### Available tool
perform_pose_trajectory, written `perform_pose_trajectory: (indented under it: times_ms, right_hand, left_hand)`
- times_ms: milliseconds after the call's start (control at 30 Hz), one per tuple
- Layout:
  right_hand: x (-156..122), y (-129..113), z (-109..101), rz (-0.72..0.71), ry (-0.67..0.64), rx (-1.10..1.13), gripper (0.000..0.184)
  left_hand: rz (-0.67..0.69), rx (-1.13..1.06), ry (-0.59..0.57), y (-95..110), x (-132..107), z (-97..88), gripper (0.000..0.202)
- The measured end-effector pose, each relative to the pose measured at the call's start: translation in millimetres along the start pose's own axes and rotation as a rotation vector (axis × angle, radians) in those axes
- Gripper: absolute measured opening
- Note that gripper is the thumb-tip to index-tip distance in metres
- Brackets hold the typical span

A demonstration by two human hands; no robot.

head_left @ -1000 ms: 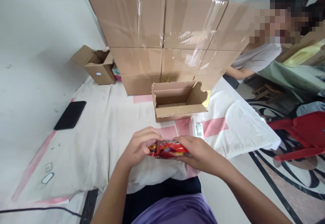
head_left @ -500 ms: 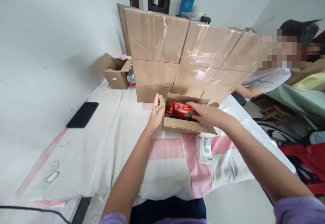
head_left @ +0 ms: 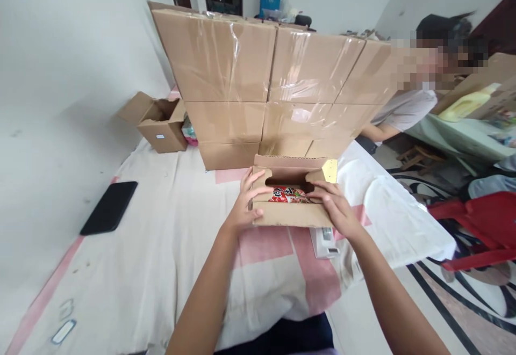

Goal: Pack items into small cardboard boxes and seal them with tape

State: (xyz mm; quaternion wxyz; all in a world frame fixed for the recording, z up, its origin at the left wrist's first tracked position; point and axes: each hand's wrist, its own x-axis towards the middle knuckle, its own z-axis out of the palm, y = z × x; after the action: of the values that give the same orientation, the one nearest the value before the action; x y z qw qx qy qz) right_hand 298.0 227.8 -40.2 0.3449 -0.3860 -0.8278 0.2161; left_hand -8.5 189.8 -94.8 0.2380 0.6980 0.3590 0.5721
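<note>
An opened small cardboard box [head_left: 292, 215] stands on the cloth in front of me. Inside lies a red printed packet [head_left: 288, 194], partly hidden by the flaps. My left hand [head_left: 250, 199] grips the box at its left end, fingers over the folded-in flap and thumb at the front. At the other end my right hand [head_left: 332, 204] holds the right flap, its fingertips bent over the edge. A small white device [head_left: 323, 245] sits just in front of the box, partly covered by it. A yellow piece [head_left: 330, 171] shows behind the right flap.
Taped cardboard panels [head_left: 226, 75] rise behind the box. An open carton [head_left: 161, 132] stands left, near a black flat slab [head_left: 109, 207]. White cloth with pink bands [head_left: 153, 269] covers the table. On the right are a person [head_left: 411, 108] and a red chair [head_left: 479, 226].
My right hand has left the red packet and moved onto the right flap. Both end flaps are now folded inward over the packet. The view has shifted somewhat to the right.
</note>
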Motion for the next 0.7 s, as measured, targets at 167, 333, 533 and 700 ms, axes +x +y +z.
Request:
perform_pose_trajectory:
  times_ms: [167, 333, 533, 700]
  right_hand:
    - [11, 11, 2, 0.004, 0.013, 0.108, 0.046]
    - [-13, 32, -6, -0.032, 0.052, 0.230, 0.043]
    - [7, 23, 21, 0.160, 0.348, 0.282, 0.032]
    - [54, 32, 36, 0.263, 0.357, 0.338, 0.073]
  left_hand:
    - [-0.049, 0.056, 0.039, -17, -5, 2.2, 0.062]
    - [-0.063, -0.084, 0.033, -32, -14, 0.1, 0.053]
    - [-0.164, -0.036, 0.423, -14, -7, 29.8, 0.013]
    - [-0.257, -0.104, 0.531, -4, 3, 35.4, 0.052]
